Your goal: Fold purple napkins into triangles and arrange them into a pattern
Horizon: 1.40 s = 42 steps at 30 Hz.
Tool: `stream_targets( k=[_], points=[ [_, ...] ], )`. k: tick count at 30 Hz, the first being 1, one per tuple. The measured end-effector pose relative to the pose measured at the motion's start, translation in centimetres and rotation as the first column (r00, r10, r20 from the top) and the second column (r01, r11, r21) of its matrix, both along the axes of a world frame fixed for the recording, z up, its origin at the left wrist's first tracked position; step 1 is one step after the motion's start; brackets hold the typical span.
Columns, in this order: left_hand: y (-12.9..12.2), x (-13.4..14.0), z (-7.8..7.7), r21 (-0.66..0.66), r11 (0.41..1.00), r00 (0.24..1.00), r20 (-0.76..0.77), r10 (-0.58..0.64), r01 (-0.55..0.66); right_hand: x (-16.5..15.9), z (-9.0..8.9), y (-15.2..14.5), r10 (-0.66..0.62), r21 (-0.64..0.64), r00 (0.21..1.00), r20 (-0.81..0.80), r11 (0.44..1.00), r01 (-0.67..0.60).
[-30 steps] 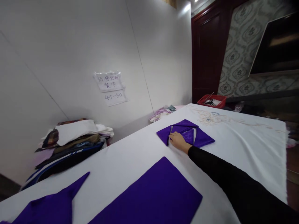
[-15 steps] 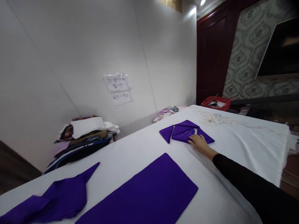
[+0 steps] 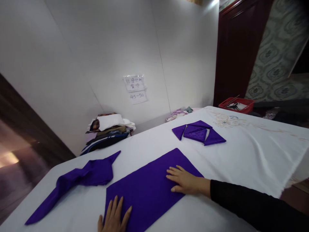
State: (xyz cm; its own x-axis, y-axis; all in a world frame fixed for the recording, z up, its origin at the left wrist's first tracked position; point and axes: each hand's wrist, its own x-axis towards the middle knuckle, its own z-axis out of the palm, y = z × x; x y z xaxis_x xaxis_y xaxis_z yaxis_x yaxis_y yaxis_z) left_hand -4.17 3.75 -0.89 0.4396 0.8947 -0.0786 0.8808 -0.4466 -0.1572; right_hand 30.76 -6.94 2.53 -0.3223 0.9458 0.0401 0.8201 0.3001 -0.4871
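Purple cloth: flat rectangle spread on the white table cover, lying directly under both hands.

Left hand: fingers spread and flat on the near corner of the cloth, palm partly out of view at the bottom edge; grips nothing.

Right hand: open, fingers extended, pressed flat on the opposite side of the cloth near its far right corner; black sleeve trailing back; holds nothing.

Folded purple piece: set of triangular folds, well beyond the right hand, apart from the flat cloth.

Crumpled purple cloth: loose, twisted, just outward of the left hand, not touching the flat cloth so far as can be told.

Stack of folded fabrics: against the wall, far beyond the left hand.

Paper notes: taped to the wall above that stack.

Red basket: far beyond the right hand, past the table's end.

Handling note, as judgement: smoothing appears in hand. Palms best kept flat and drawn outward toward the edges, pressure even, so wrinkles leave the cloth and the corners stay square against the slippery cover beneath.
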Motion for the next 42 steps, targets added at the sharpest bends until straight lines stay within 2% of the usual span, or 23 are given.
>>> stream_targets(
  k=[4,7,9,11,14,17,19,23,25,28,33,37,39,42],
  points=[
    [-0.8,-2.4,-0.3,0.026,0.999,1.0,-0.008,0.028,-0.027,2.0,-1.8,-1.1,-0.118,-0.015,0.989,0.089,0.993,0.12],
    [-0.5,-3.1,-0.1,0.003,0.993,0.993,0.015,0.121,-0.121,3.3,-2.4,-1.4,-0.221,0.002,0.964,0.147,0.975,0.223],
    [-0.1,-1.8,0.4,-0.018,0.983,0.98,0.075,0.183,-0.182,2.8,-1.9,-0.9,-0.227,0.034,0.961,0.158,0.974,0.224],
    [0.3,0.9,1.2,-0.006,0.984,0.968,0.18,0.178,-0.18,1.4,-1.2,0.5,-0.188,0.07,0.97,0.154,0.981,0.179],
    [1.0,5.5,2.0,-0.016,0.999,0.963,0.266,0.045,-0.043,-1.3,-0.5,3.6,-0.127,0.099,0.979,0.158,0.989,0.112],
    [2.4,7.5,1.6,-0.032,0.999,0.966,0.258,0.004,0.005,-2.2,-1.2,6.5,-0.116,0.083,0.975,0.192,0.991,0.102],
    [3.6,6.6,1.0,-0.055,0.997,0.967,0.25,0.058,-0.045,-1.0,-2.3,7.7,-0.148,0.072,0.965,0.217,0.988,0.135],
    [5.8,2.2,0.2,-0.066,0.972,0.938,0.257,0.234,-0.225,4.2,-4.4,8.3,-0.307,0.098,0.911,0.277,0.952,0.291],
    [6.4,0.3,0.1,-0.07,0.952,0.919,0.251,0.304,-0.297,6.4,-5.1,8.0,-0.375,0.105,0.876,0.304,0.927,0.36],
    [6.8,-0.8,0.1,-0.078,0.939,0.907,0.242,0.344,-0.335,7.7,-5.5,7.6,-0.412,0.101,0.851,0.325,0.91,0.402],
    [6.3,-0.3,0.7,-0.027,0.934,0.899,0.263,0.351,-0.357,7.6,-5.1,7.6,-0.404,0.092,0.85,0.339,0.913,0.398],
    [4.1,-0.6,1.6,0.081,0.923,0.9,0.271,0.342,-0.375,6.8,-4.3,7.3,-0.415,0.043,0.842,0.344,0.903,0.427],
    [2.5,-0.9,1.8,0.117,0.921,0.904,0.27,0.332,-0.373,5.0,-3.8,6.5,-0.407,0.066,0.854,0.322,0.91,0.409],
    [0.3,-1.1,2.0,0.132,0.917,0.904,0.267,0.333,-0.377,0.5,-3.1,4.9,-0.286,0.127,0.924,0.254,0.957,0.261]
  ],
)
